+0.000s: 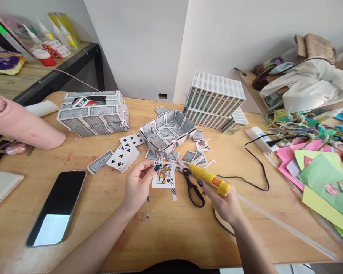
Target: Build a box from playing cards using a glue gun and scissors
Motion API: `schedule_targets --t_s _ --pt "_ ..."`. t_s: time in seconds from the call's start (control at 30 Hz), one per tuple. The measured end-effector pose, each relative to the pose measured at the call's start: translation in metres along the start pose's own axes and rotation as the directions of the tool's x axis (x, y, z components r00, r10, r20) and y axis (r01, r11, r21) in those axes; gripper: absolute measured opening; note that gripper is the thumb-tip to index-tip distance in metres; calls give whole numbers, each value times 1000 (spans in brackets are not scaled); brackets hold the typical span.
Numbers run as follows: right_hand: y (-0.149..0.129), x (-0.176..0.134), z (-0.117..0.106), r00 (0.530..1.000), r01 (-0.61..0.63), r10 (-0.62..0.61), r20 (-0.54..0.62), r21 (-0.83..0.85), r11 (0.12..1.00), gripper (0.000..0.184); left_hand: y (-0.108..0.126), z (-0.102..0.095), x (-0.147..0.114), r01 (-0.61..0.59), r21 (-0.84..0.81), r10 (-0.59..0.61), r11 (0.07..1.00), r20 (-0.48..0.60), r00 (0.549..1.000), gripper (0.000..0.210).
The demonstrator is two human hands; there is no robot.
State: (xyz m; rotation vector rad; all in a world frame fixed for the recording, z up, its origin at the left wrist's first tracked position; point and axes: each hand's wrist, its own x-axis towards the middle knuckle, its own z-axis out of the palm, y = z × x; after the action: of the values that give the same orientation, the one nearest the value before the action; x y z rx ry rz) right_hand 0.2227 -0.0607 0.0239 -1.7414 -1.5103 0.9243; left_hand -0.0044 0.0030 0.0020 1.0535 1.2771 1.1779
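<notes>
Between thumb and fingers my left hand (139, 184) pinches a queen of spades playing card (164, 179), face up. My right hand (224, 201) is wrapped round a yellow hot glue gun (207, 178), its nozzle pointing left toward the card and a long clear glue stick (280, 220) trailing from its back. Black-handled scissors (194, 190) lie below the gun, their blades partly hidden by it. Just beyond the hands stands an open tray made of playing cards (167, 131). Loose cards (122, 158) lie left of it, and cut card pieces (194, 157) are spread in front.
A card-covered box (93, 114) stands at the back left, stacked card packs (214, 101) at the back right. A phone (57, 207) and pink roll (23, 123) lie left. A power strip (261, 139), black cord (264, 167) and coloured paper (326, 186) lie right.
</notes>
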Motion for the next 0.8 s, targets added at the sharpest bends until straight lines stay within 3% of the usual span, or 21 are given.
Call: schedule_targets --t_s 0.1,0.17,0.23,0.3,0.37,0.47,0.63,0.73,0.8 --pt "11 15 -25 991 -15 -24 -129 -288 957 23 1 0 0 -25 37 25 999 2 1000 17" --pt "23 31 -44 971 14 -132 -198 -508 861 18 3 1 0 -28 66 27 997 16 1000 17" --pt "40 50 -63 971 22 -182 -154 -702 712 19 4 1 0 -33 86 30 996 40 999 18" --pt "59 68 -78 987 -3 -132 -92 -833 553 24 4 1 1 -44 94 38 995 56 998 19" --pt "76 79 -89 995 30 -100 -18 -887 461 30 2 1 2 -46 96 41 994 53 998 19" --pt "88 85 -98 988 137 -129 89 -889 436 44 -1 1 5 -54 77 52 996 27 998 19" --pt "61 75 -91 976 125 -216 35 -901 416 72 -4 1 8 -55 53 55 997 8 998 17" --pt "27 63 -68 951 182 -308 10 -825 535 58 -6 1 9 -61 70 61 996 13 998 15" --pt "3 53 -44 928 359 -334 168 -645 675 37 -7 1 9 -70 86 69 994 11 998 16"
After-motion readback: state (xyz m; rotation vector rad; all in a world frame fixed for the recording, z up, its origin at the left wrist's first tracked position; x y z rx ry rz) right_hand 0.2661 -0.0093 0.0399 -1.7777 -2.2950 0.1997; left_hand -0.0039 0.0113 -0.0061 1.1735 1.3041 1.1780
